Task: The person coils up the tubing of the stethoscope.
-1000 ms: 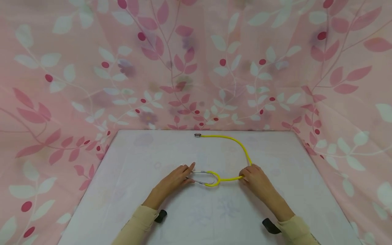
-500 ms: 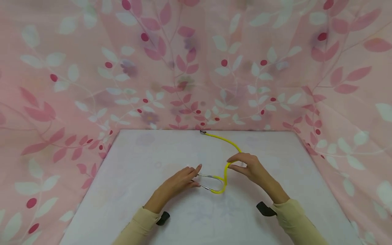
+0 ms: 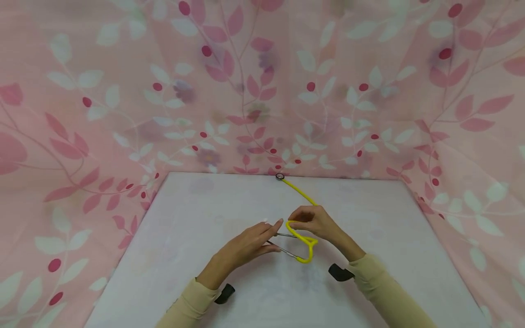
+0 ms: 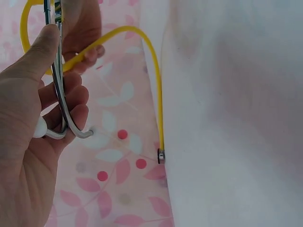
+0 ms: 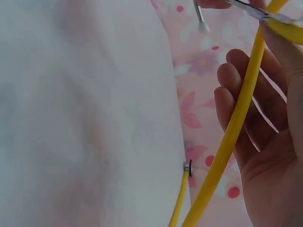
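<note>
A stethoscope with yellow tubing (image 3: 301, 191) and metal ear tubes (image 3: 288, 253) is between my two hands. My left hand (image 3: 248, 248) grips the ear tubes near their tips, thumb on one side and fingers on the other. A white ear tip (image 4: 40, 126) shows by the palm in the left wrist view. My right hand (image 3: 317, 223) pinches the yellow tubing, which bends back in a loop toward the ear tubes. In the right wrist view a length of tubing (image 5: 236, 123) crosses the palm. The chest piece (image 3: 280, 176) lies at the table's back edge.
The table (image 3: 197, 200) has a white cover. A pink curtain with leaf prints (image 3: 229, 91) stands behind it and on both sides. Dark wrist devices (image 3: 225, 294) are seen below both sleeves.
My right hand has moved left with the tubing, folding it over toward the ear tubes. The tubing behind it has drawn straighter. The left hand keeps its grip, shifted slightly right.
</note>
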Motion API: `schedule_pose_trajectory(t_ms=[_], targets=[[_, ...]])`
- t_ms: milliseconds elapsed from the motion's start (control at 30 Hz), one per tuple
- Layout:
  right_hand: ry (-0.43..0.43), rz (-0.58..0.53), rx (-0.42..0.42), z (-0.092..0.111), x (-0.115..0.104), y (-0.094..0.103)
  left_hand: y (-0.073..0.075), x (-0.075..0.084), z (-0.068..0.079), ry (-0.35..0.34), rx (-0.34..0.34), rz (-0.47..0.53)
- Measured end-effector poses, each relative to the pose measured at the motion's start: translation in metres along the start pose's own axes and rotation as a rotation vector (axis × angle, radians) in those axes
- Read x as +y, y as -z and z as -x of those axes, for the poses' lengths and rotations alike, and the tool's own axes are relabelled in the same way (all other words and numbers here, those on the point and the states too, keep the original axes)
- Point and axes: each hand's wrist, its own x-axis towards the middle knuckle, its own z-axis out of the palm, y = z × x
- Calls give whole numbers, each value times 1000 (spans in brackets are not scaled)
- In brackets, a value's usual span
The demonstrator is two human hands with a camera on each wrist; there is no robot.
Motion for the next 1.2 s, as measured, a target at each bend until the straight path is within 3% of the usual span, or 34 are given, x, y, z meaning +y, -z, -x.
schedule_pose_trajectory(t_ms=[200,433,800,1000,1200], targets=[[2,-175,-71,-3,22,-13,7,5,-6,-7,-2,18],[48,-275,-47,-5,24,-25,10,5,-6,-6,16,16],[-46,-313,-3,2,22,-37,9,3,-4,-3,66,-7],[-13,-370,3,5,13,-40,9,3,-7,32,75,-12],[45,-342,61,8,-6,-45,5,1,-6,59,105,-40]])
